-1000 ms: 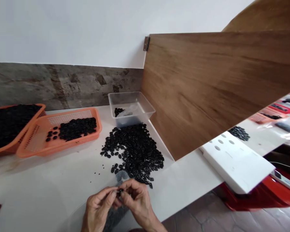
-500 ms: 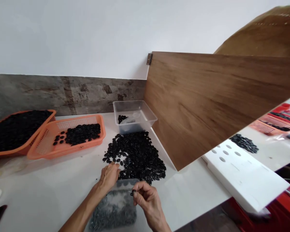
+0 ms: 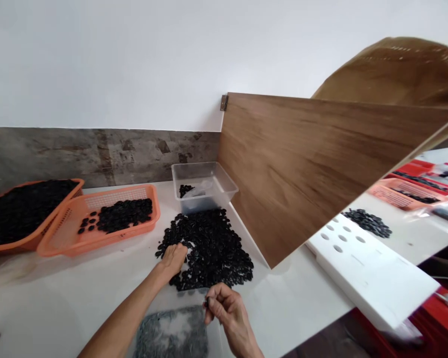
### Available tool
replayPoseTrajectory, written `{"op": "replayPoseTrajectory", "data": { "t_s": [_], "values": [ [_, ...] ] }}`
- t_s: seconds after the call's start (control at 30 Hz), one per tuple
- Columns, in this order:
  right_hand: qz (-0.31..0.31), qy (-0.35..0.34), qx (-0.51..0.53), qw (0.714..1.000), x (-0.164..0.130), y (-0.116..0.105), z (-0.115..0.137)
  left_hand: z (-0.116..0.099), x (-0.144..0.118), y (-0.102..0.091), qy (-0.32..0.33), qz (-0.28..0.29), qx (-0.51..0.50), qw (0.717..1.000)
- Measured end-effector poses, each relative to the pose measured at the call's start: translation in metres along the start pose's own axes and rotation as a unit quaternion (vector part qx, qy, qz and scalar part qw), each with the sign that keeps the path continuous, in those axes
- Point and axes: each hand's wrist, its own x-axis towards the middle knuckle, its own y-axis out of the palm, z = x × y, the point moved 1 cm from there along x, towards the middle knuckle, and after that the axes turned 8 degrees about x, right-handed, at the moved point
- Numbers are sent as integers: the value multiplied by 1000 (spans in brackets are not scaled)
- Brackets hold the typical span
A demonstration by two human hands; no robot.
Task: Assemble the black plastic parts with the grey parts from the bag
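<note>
A spread pile of small, flat, black oval pieces (image 3: pixel 216 253) lies on the white table. At its left edge is my left hand (image 3: pixel 174 258), palm down with the fingertips at the pieces; the hand's back hides most of the fingers. My right hand (image 3: pixel 229 311) is closed in a pinch, thumb against forefinger, on one small black piece (image 3: pixel 207 301). That hand is over the right side of a clear plastic tub (image 3: pixel 188 297) in front of the pile. Many tiny grey-green pieces (image 3: pixel 164 330), too small to name, fill the tub's bottom.
Orange baskets (image 3: pixel 115 236) of black pieces stand at the left. A clear plastic box (image 3: pixel 224 183) sits behind the pile. The brown wooden panel (image 3: pixel 283 169) borders the pile's right. Beyond it are a white board with holes (image 3: pixel 373 268) and another black pile (image 3: pixel 369 223).
My left hand has reached a little farther into the left edge of the pile. The right hand keeps its pinch near the tub. The view has shifted slightly.
</note>
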Motion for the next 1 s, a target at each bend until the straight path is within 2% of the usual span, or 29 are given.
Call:
{"op": "replayPoseTrajectory", "data": {
  "t_s": [0.13, 0.2, 0.33, 0.5, 0.6, 0.8, 0.93, 1.0],
  "values": [
    [-9, -9, 24, 1000, 1, -1, 4, -7, -1, -4, -20, 10, -146, 989],
    [-21, -17, 41, 999, 2, 1, 6, -12, -13, -8, -26, 8, -222, 975],
    [-33, -25, 86, 995, 4, 11, 12, -24, -63, -15, -10, -12, -355, 935],
    [-11, -16, 147, 989, 3, 27, 19, -32, -117, -15, -18, -43, -485, 874],
    [3, -11, 180, 984, 3, 35, 21, -32, -132, -13, -32, -57, -506, 860],
    [10, 19, 213, 977, 3, 45, 20, -34, -149, -15, -37, -72, -470, 879],
    [15, 38, 233, 972, 3, 49, 19, -33, -154, -12, -54, -111, -473, 873],
    [11, 46, 240, 970, 3, 50, 18, -29, -153, -8, -46, -100, -473, 874]
  ]
}}
